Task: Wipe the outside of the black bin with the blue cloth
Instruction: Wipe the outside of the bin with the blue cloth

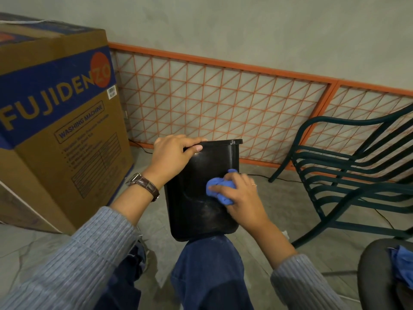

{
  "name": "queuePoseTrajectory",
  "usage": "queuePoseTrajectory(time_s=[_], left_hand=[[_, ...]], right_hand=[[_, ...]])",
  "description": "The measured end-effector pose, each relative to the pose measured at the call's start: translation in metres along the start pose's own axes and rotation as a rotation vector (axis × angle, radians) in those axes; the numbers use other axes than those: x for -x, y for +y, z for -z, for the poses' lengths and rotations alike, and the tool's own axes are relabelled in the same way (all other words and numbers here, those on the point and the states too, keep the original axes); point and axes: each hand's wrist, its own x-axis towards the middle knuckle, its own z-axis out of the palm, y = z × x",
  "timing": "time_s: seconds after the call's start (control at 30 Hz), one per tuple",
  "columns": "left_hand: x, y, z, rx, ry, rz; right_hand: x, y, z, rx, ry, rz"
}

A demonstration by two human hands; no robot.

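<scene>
Resting on a knee (207,260), a black bin (196,198) leans away. The left hand (174,155) curls over its rim, gripping it. The right hand (242,196) clutches a bunched blue cloth (218,189) against the bin's side.

This looks like a storage or utility corner of a home, perhaps a covered porch; which of the two cannot be told. Left of the left hand (174,155) and its fingers (193,141) stands a large cardboard box (55,130) printed FUJIDENZO and WASHING MACHINE. Beyond the fingers, an orange metal grille (212,104) leans along a bare grey plastered wall (245,30), and a black cable (288,180) lies at its foot. Right of the right hand (241,193) and its fingers (220,187) sits a dark green slatted rocking chair (348,166). Beneath the fingers the floor (279,209) is grey with a cracked-stone pattern. Below and right of them, a dark rounded seat (375,276) holds blue fabric (402,265).
</scene>
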Motion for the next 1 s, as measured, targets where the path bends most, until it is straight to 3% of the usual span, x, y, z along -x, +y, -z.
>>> queuePoseTrajectory(time_s=[0.13, 0.3, 0.5, 0.77, 0.93, 1.0], left_hand=[[-0.001, 0.001, -0.001, 0.018, -0.003, 0.006], [-0.001, -0.007, 0.0, 0.031, -0.002, 0.034], [0.001, -0.015, 0.001, 0.101, -0.029, 0.117], [0.001, -0.016, 0.003, 0.154, -0.053, 0.151], [0.002, -0.01, 0.004, 0.177, -0.056, 0.12], [0.003, -0.011, 0.004, 0.181, -0.051, 0.11]], right_hand=[[0.004, 0.005, 0.002, -0.103, 0.122, -0.177], [0.042, 0.012, -0.004, -0.108, -0.073, -0.107], [0.047, 0.044, 0.011, -0.103, -0.105, -0.234], [0.089, 0.032, 0.009, -0.082, -0.278, -0.051], [0.073, 0.023, 0.006, -0.067, -0.216, 0.099], [0.06, 0.019, 0.004, -0.103, -0.105, 0.01]])
